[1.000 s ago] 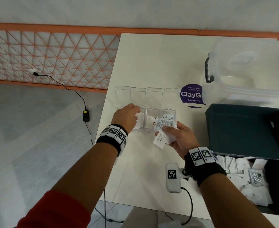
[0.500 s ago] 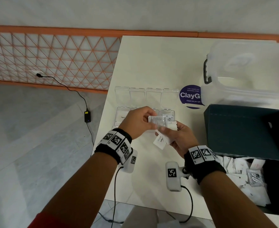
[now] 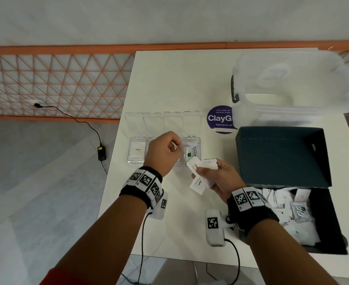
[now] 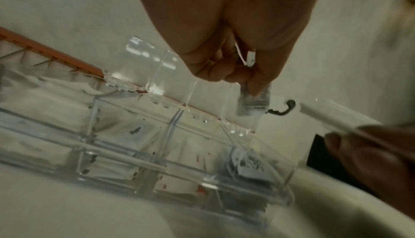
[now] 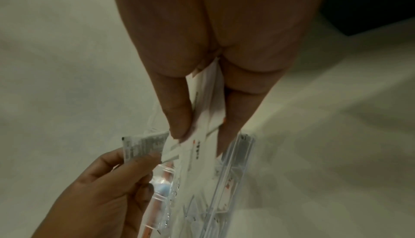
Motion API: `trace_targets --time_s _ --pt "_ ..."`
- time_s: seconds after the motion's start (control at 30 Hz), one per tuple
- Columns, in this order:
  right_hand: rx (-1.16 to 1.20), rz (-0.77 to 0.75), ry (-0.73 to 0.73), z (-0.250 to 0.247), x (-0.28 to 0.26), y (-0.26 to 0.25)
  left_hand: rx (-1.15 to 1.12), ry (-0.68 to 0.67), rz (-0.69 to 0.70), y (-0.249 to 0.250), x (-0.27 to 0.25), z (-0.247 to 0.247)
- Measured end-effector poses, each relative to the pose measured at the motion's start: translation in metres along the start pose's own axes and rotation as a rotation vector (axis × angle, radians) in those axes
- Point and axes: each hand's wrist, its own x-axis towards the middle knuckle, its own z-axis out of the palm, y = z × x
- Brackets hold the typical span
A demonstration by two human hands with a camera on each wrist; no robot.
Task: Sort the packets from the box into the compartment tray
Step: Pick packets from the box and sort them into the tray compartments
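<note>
A clear compartment tray (image 3: pixel 135 161) lies on the white table with its lids open; packets sit in its cells, a Stevia one (image 3: pixel 193 151) at the right end. My left hand (image 3: pixel 165 153) hovers over the tray and pinches a small printed packet (image 4: pixel 253 99) between thumb and fingers; the same packet (image 5: pixel 143 146) shows in the right wrist view. My right hand (image 3: pixel 216 177) holds a fan of several white packets (image 3: pixel 200 173) just in front of the tray, also seen as packets (image 5: pixel 209 110). The dark box (image 3: pixel 282 157) of packets stands at the right.
A large translucent lidded tub (image 3: pixel 292 85) stands at the back right, a round purple sticker (image 3: pixel 220 119) beside it. The table's left edge (image 3: pixel 116 140) drops to the floor close to the tray. A cable and adapter (image 3: pixel 101 153) lie on the floor.
My left hand left the tray's left cells, went to the right hand's bundle, took one packet from it, and now holds it over the tray. The right hand drew back slightly.
</note>
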Motion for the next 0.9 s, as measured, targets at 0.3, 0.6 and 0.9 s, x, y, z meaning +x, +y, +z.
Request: trace_targets --time_s 0.3,0.6,0.9 --pt "0.026 0.000 0.017 -0.022 -0.006 -0.001 0.333 -0.118 0.293 -0.007 0.002 0.028" --pt "0.004 0.014 0.028 -0.024 0.001 -0.003 0.783 -0.248 0.338 -0.017 0.012 0.028" --pt "-0.001 0.019 -0.011 -0.018 0.008 -0.006 0.765 -0.331 0.355 -0.021 0.015 0.022"
